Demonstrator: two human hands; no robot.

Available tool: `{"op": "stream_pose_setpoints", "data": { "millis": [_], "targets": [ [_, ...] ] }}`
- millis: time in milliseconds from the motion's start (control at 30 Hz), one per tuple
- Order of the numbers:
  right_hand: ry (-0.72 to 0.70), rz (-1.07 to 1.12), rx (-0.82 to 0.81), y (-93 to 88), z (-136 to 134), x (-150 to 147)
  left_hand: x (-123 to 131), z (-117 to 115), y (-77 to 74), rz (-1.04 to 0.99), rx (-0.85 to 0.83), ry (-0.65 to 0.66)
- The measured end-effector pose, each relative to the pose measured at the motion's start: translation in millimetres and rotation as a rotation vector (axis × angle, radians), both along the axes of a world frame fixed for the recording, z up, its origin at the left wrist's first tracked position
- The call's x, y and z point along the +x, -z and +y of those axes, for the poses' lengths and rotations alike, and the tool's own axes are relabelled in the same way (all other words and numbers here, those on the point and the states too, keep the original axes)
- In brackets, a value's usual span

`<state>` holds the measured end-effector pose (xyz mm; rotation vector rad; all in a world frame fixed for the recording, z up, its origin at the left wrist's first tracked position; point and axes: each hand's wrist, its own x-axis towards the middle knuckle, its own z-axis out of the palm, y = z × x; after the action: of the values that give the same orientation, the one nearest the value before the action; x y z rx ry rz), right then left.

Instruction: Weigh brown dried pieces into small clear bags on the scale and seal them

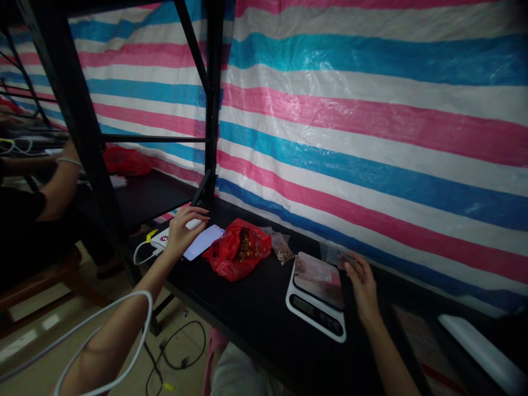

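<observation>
Far left, a seated co-worker (49,220) on a wooden stool (37,289) reaches toward a cluttered bench, a pale bracelet (68,161) on the forearm. A black metal shelf frame (88,126) cuts past, with a red bag (126,161) on its shelf.

Over to the black table (256,308), and here's the person's left hand (185,234), a white cable loop (103,341) hanging across that forearm. The fingers are curved over a white device (173,239), touching it, but is that a real grip? Can't tell from here. A flat white slab (204,243) sits at the hand's three o'clock, just touching the device, and a dark phone (201,188) leans on a post at twelve o'clock.

Next along, a red plastic bag (239,250) lies open, full of brown nuts, its left edge blurred. At its two o'clock sits a small clear packet of nuts (282,247).

Then the white digital kitchen scale (315,294), with a pinkish packet (317,278) on its platform. At the scale's two o'clock comes the right hand (361,280), thumb and fingers pinched together on a clear plastic bag (332,254), just beside the platform.

Behind it all, a pink, blue and white striped tarp (371,110) fills the wall!
</observation>
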<state>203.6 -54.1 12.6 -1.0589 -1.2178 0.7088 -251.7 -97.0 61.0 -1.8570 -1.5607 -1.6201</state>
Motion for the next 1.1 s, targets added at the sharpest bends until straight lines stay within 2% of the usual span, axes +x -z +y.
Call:
{"op": "stream_pose_setpoints", "data": {
  "millis": [167, 400, 567, 700, 767, 833, 900, 1000, 1067, 1100],
  "targets": [
    [-0.012, -0.006, 0.007, 1.1, 1, -1, -4, -5, -4.3, 0.012, 0.014, -0.031],
    [-0.041, -0.007, 0.001, 6.3, 3, 0, -6, -7, -0.1, 0.038, 0.003, -0.013],
    [-0.047, -0.014, 0.005, 3.8, 2, -1, -6, -15, 4.5, 0.007, -0.030, 0.001],
    [-0.051, -0.016, 0.011, 1.9, 2, -4, 6, -17, 6.0, -0.032, -0.038, 0.027],
    [-0.050, -0.014, 0.012, 2.3, 2, -4, 25, -14, 4.1, -0.042, -0.066, 0.083],
    [-0.057, -0.007, 0.012, 2.9, 3, -4, 56, -9, 0.8, -0.049, -0.124, 0.189],
    [-0.070, 0.002, 0.018, 3.3, 3, -4, 95, -4, -2.2, -0.027, -0.227, 0.375],
    [-0.069, 0.003, 0.033, 2.9, 3, -3, 159, 5, -1.4, 0.135, -0.359, 0.683],
    [-0.054, -0.006, 0.039, 2.3, 3, -2, 197, 12, 4.0, 0.219, -0.409, 0.785],
    [-0.049, -0.011, 0.042, 2.1, 3, -2, 213, 17, 7.8, 0.263, -0.425, 0.795]
  ]
}}
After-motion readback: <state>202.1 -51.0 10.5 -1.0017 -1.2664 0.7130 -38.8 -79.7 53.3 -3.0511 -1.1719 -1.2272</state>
